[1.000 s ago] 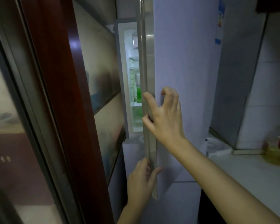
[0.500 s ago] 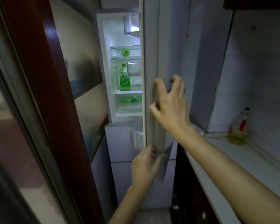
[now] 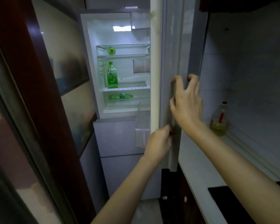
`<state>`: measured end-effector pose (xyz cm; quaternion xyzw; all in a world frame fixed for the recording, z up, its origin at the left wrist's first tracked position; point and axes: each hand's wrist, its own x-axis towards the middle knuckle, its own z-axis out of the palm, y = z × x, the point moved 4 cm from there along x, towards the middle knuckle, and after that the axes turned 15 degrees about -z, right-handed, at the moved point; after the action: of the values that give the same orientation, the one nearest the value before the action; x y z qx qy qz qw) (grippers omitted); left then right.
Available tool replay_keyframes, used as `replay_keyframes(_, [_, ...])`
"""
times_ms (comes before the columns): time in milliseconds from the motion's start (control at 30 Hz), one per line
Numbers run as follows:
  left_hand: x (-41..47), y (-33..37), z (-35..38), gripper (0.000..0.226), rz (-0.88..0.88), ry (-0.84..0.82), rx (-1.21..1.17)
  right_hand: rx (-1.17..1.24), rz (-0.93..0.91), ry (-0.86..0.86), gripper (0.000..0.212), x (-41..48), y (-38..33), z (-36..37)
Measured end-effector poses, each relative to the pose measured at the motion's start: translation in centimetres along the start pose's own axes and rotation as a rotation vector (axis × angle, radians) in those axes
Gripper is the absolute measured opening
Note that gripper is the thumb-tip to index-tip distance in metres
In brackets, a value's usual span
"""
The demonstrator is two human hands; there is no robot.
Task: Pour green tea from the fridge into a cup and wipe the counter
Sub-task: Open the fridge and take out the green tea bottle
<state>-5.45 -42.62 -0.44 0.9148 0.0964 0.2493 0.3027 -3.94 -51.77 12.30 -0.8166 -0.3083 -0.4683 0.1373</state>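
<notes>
Wider-swung fridge door (image 3: pixel 171 62), gripped by both hands (image 3: pixel 187 101), bares green tea bottle (image 3: pixel 112 75) far left.

Fridge opening: left clear between the red door frame (image 3: pixel 44 97) and the fridge door (image 3: pixel 171 62).
Middle shelf: occupied at left by an upright green tea bottle (image 3: pixel 112 75); room is left at right.
Tabletop (image 3: pixel 199 160): an oil bottle (image 3: pixel 219 122) is stood at the back.

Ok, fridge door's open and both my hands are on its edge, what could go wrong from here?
Both the left hand and right hand are on the fridge door; letting go may let it swing back while you reach in. The upright green tea bottle stands near its shelf's front edge, so a careless grab might tip it. The oil bottle sits close behind the door.
</notes>
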Motion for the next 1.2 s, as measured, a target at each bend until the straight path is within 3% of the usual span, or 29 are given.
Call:
replay_keyframes(167, [1.0, -0.9, -3.1, 0.004, -0.054, 0.142, -0.166, -0.095, -0.077, 0.033, 0.067, -1.1, 0.3, -0.8])
replay_keyframes(300, [2.4, -4.2, -6.3, 0.008, -0.086, 0.262, -0.030, 0.080, -0.195, 0.005, 0.057, -1.3, -2.1, 1.2])
replay_keyframes(600, [5.9, -16.1, -12.1, 0.043, -0.202, 0.196, 0.105, 0.235, -0.203, -0.391, 0.041, -1.6, -6.8, 12.3])
replay_keyframes(933, [11.6, -25.7, -15.5, 0.062, -0.299, 0.077, 0.395, 0.383, -0.124, -0.522, 0.041, 1.9, -12.1, 22.9])
replay_keyframes(1200, [16.6, -30.3, -15.2, 0.061, -0.220, -0.053, 0.520, 0.301, -0.116, -0.569, 0.039, 4.1, -12.6, 28.7])
